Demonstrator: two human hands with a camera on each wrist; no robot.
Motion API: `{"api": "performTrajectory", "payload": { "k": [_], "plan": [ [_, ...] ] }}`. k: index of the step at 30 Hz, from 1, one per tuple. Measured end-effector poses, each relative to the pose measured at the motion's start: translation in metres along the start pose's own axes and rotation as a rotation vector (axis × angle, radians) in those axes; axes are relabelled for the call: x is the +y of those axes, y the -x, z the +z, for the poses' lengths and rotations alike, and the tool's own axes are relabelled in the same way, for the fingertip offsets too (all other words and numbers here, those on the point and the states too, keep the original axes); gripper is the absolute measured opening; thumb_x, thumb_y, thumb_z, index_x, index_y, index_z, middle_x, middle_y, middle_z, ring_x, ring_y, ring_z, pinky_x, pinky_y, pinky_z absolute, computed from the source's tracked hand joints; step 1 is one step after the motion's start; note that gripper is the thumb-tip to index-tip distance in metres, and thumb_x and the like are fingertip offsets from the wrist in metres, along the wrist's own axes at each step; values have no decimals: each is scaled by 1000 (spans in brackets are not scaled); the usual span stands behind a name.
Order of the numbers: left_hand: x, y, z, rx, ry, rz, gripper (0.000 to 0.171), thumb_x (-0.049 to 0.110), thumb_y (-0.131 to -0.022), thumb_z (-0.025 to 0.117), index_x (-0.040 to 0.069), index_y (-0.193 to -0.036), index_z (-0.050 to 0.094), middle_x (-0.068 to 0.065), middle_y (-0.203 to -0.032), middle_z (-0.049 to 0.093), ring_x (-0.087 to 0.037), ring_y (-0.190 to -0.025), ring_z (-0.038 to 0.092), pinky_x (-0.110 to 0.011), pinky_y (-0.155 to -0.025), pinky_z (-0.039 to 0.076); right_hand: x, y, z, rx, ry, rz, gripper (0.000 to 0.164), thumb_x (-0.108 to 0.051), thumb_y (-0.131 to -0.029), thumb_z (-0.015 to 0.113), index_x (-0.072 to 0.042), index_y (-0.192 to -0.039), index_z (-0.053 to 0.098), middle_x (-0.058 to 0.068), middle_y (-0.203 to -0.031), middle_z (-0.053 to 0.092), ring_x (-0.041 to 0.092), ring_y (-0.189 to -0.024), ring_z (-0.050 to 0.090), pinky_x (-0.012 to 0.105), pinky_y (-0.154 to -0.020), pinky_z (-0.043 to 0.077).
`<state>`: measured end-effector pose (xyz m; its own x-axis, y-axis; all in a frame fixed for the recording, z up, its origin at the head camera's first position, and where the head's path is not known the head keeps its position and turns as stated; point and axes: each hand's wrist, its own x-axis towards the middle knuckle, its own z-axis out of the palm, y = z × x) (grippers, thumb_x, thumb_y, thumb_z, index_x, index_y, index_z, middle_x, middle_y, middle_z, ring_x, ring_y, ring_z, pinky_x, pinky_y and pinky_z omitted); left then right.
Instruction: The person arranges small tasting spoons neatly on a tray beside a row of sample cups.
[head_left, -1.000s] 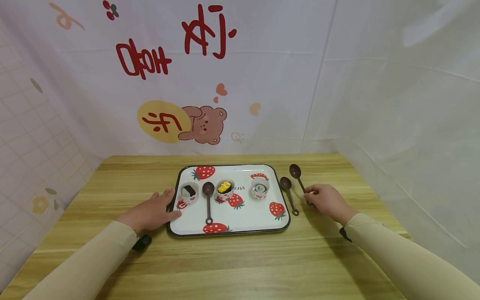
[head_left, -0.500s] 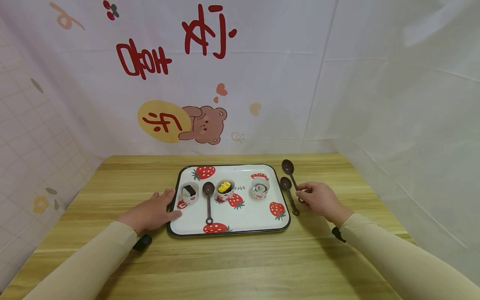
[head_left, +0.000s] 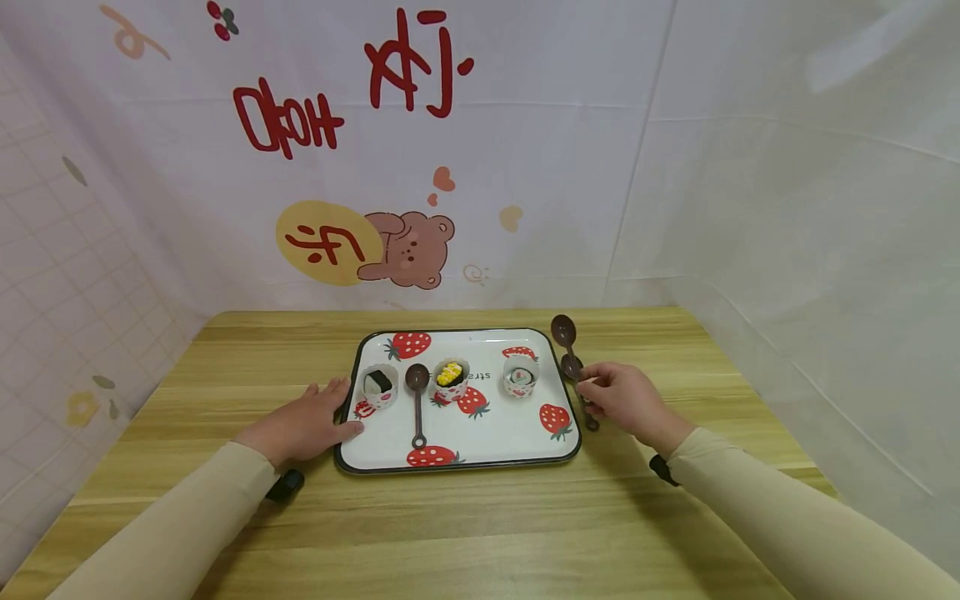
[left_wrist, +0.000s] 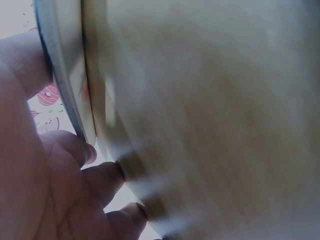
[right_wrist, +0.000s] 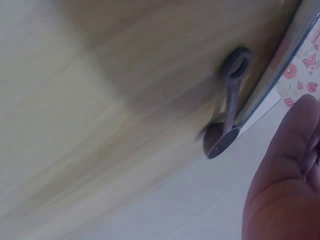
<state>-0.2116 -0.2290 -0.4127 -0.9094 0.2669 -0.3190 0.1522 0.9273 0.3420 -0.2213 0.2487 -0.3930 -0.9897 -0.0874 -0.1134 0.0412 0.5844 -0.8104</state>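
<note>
My right hand (head_left: 626, 404) pinches a dark brown spoon (head_left: 563, 331) by its handle, its bowl pointing away from me. That spoon overlaps a second brown spoon (head_left: 592, 422), which lies on the table beside the tray's right edge. In the right wrist view the lying spoon (right_wrist: 231, 102) shows its ring end, while the held one is hidden. At the tray's left side my left hand (head_left: 300, 421) rests with fingers spread, thumb over the rim (left_wrist: 65, 85). The white strawberry tray (head_left: 487, 437) carries a third brown spoon (head_left: 418, 408), lying lengthwise between two paper cups.
Three patterned paper cups stand on the tray: a left cup (head_left: 380, 392) with a rice-ball piece, a middle cup (head_left: 452, 387) with a yellow-topped piece, and a right cup (head_left: 520, 383) with a sushi roll piece. A printed cloth (head_left: 562, 167) hangs behind the wooden table (head_left: 465, 533).
My right hand has moved left with its spoon, from beyond the lying spoon to over it, close to the tray's right edge. The left hand and the tray have stayed put.
</note>
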Motion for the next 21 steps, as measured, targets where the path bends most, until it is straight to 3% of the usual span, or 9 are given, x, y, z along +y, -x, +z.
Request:
{"api": "performTrajectory", "payload": {
  "k": [13,21],
  "plan": [
    [1,1,-1,1,1,-7,99,59,-100,62,-6,-164,23,-34,-170,21,-64,-153,14,-73,-123,23,-12,3,18,-47,-74,-14,40,-7,-98,69,12,-133,61,22,-109,74,18,-78,74,39,-76,66],
    [0,0,0,1,4,-11,100,60,-100,62,-5,-165,23,-33,-170,21,-64,-154,14,-74,-122,23,-19,2,30,-92,-133,-5,38,-3,-97,69,13,-131,62,23,-101,76,17,-75,73,34,-71,65]
  ]
}}
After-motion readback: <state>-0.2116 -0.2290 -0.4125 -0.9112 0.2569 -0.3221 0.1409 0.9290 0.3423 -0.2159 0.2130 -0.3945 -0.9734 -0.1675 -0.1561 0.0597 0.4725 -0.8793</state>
